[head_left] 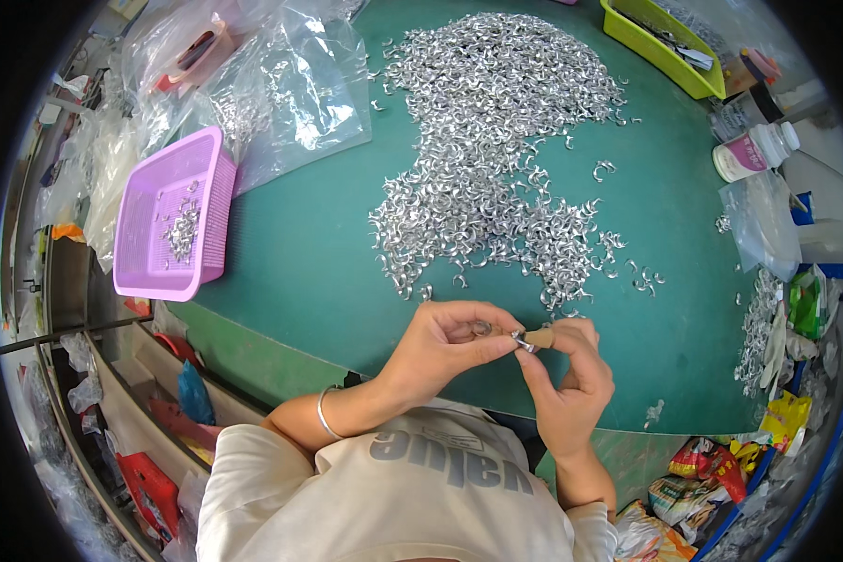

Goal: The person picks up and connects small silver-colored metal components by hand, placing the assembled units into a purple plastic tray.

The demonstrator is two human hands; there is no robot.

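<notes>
Grn-topped table (290, 253), open beige drawer (227, 395) lower lft, blue rail (827, 448) far rt

A head-worn fisheye looks down on the green table (290, 253).

Grey lettering (451, 463) on shirt (412, 515), pink bottle label (746, 157)

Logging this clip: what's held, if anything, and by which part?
A small silvery metal piece, pinched between left grip and right grip; which part is too small to tell.
</notes>
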